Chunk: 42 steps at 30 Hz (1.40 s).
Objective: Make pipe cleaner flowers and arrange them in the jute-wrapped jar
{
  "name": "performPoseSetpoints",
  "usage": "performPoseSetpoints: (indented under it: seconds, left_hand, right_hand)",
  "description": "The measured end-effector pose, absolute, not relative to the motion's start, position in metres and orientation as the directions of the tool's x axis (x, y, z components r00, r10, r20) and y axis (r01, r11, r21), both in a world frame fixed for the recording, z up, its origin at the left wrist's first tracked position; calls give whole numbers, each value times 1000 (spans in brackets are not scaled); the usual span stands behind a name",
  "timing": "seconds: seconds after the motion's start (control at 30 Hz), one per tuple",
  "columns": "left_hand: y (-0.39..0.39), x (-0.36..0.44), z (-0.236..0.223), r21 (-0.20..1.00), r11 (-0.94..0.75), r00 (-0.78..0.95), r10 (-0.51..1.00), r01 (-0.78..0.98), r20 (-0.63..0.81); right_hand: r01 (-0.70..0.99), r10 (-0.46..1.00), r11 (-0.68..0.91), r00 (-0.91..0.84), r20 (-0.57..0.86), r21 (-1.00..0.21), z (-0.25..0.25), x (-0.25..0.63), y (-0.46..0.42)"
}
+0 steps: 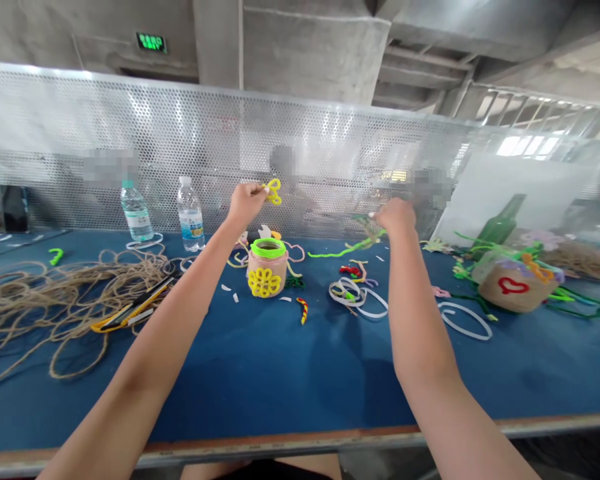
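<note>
My left hand (247,202) is raised above the table, its fingers pinched on a yellow pipe-cleaner shape (275,193) bent into several loops. Off to the right, my right hand (397,217) is closed on a green pipe cleaner (337,253); the strand trails leftward and blurs near the fingertips. Between my arms a twine-wrapped jar (281,280) stands upright. Its rim is wound in bright green (269,252), and a yellow looped flower (264,283) sits on its front.
Loose twine (80,293) and a yellow utility knife (130,308) lie left. Two water bottles (191,223) stand behind. White coils (350,297), a red-and-yellow twist (304,312) and scraps lie near the jar. At right are a pot with a red heart (517,293) and a green bottle (503,223).
</note>
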<state>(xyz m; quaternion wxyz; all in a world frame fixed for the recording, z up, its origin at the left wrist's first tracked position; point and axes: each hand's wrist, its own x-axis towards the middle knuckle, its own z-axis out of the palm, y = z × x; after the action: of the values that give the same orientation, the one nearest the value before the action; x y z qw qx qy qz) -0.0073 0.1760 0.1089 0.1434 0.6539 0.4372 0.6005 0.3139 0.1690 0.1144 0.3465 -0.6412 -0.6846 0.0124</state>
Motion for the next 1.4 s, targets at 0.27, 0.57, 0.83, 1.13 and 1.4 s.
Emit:
performPoseSetpoints:
  seconds: [0.27, 0.57, 0.83, 1.13, 1.4]
  left_hand:
    - [155, 9, 111, 726, -621, 219, 784, 296, 582]
    - [151, 18, 110, 726, -653, 200, 757, 215, 622]
    - [160, 20, 110, 623, -755, 82, 647, 202, 758]
    - [153, 15, 103, 232, -772, 63, 331, 591, 941]
    - [140, 14, 104, -24, -572, 258, 333, 820, 907]
  right_hand:
    - [600, 781, 591, -259, 568, -540, 139, 206, 133]
    - [288, 778, 614, -69, 624, -735, 132, 182, 134]
    - [166, 786, 612, -19, 618, -773, 134, 166, 130]
    - [204, 787, 607, -21, 617, -768, 132, 162, 131]
    - [339, 788, 594, -64, 612, -730, 133, 161, 133]
